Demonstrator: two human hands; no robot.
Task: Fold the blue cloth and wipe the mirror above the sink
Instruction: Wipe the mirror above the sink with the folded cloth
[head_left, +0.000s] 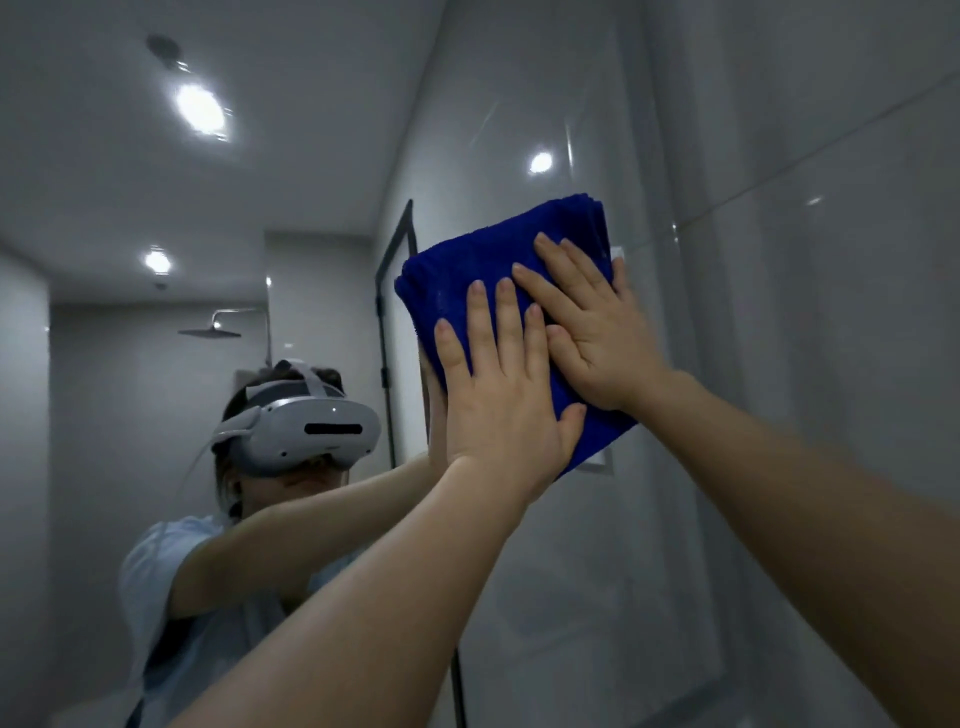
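The blue cloth (524, 249) is folded into a thick pad and pressed flat against the mirror (260, 208), high up and right of centre. My left hand (498, 395) lies on the cloth's lower left part, fingers spread and pointing up. Beside it, my right hand (587, 332) presses on the right part, its fingers angled up and left and overlapping the left hand's fingertips. Both palms hold the cloth against the glass. The sink is out of view.
The mirror reflects a person in a white headset (306, 431) with raised arms, a shower head (210, 330), ceiling lights (200, 109) and a black frame (384, 332). Grey glossy wall tiles (831, 312) fill the right side.
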